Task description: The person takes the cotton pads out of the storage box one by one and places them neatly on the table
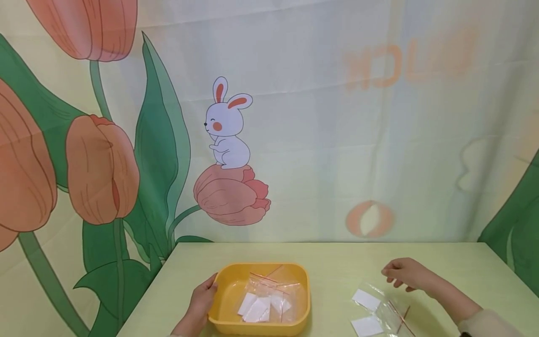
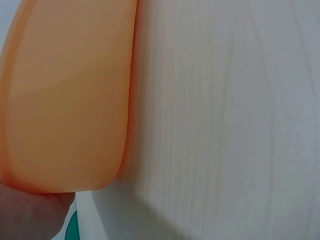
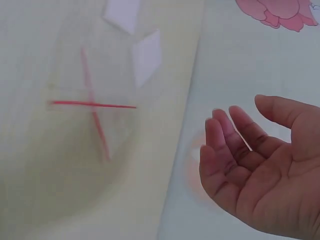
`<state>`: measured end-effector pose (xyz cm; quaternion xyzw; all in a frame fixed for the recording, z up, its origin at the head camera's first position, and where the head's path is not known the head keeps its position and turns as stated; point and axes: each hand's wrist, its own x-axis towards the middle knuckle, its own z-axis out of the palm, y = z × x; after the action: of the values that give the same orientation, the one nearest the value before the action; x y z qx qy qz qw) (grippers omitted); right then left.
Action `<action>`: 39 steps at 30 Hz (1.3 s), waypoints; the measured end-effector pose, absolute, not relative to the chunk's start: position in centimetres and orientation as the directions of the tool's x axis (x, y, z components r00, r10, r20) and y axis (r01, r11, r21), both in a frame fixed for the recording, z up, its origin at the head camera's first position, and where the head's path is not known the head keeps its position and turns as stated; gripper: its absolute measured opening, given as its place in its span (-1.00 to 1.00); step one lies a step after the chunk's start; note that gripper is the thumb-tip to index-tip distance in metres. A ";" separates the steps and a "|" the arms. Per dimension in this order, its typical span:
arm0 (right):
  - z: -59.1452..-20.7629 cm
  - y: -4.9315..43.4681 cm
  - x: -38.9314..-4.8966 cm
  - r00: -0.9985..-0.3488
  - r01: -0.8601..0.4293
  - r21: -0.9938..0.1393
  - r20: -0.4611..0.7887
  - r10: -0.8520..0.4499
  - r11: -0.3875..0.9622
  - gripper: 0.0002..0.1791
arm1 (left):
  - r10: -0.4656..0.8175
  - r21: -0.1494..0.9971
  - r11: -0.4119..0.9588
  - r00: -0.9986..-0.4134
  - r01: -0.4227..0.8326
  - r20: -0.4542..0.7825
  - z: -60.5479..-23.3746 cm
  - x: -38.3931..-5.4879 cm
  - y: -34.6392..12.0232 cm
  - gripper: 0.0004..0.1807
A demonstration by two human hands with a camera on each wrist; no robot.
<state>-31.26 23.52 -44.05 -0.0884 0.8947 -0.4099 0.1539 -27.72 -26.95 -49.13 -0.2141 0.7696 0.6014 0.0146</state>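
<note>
A yellow plastic tray (image 1: 263,330) stands on the table, holding several clear zip bags (image 1: 290,289) with red closure lines and white pieces inside. My left hand (image 1: 201,298) grips the tray by its left side; the left wrist view shows the tray's outer wall (image 2: 70,100) with part of that hand (image 2: 32,212) at its corner. Over the table at right, my right hand (image 1: 410,274) holds nothing, its fingers (image 3: 242,130) loosely bent. Just below it lie two more clear zip bags (image 1: 384,306), overlapping, their red lines crossed, each with a white piece.
The pale table (image 1: 332,262) ends at the back against a hanging cloth (image 1: 311,140) printed with tulips and a white rabbit (image 1: 229,133). The loose bags lie to the right of the tray, with bare tabletop between them.
</note>
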 end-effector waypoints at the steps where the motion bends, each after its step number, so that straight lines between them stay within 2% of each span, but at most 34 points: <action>1: -43.6 23.4 -31.3 -0.933 -0.039 -0.770 -0.200 -0.300 0.637 -0.58 | -0.312 0.919 0.186 -0.908 -0.348 -0.280 -49.1 -27.7 -26.9 -0.47; 10: -41.1 20.7 -33.1 -0.837 -0.026 -0.906 -0.212 -0.504 0.423 -0.51 | -0.303 0.926 0.195 -0.918 -0.324 -0.257 -49.1 -27.6 -26.9 -0.47; 15: -39.7 17.8 -34.1 -0.803 -0.006 -0.931 -0.213 -0.556 0.365 -0.52 | -0.305 0.925 0.188 -0.915 -0.329 -0.263 -49.2 -27.7 -26.9 -0.47; 24: -37.1 13.8 -35.4 -0.774 -0.005 -0.893 -0.281 -0.567 0.450 -0.55 | -0.310 0.924 0.193 -0.914 -0.331 -0.263 -49.2 -27.7 -27.0 -0.47; 34: -36.2 10.6 -36.6 -0.734 -0.012 -0.866 -0.331 -0.592 0.499 -0.54 | -0.311 0.925 0.196 -0.915 -0.326 -0.257 -49.3 -27.6 -27.0 -0.47; 39: -35.7 8.5 -37.3 -0.743 -0.022 -0.858 -0.330 -0.583 0.514 -0.55 | -0.307 0.929 0.187 -0.917 -0.319 -0.253 -49.2 -27.6 -27.1 -0.47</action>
<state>-37.27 8.52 -35.72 -0.1857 0.8141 -0.4567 0.3070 -27.59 -27.06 -49.23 -0.2032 0.7704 0.6043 0.0047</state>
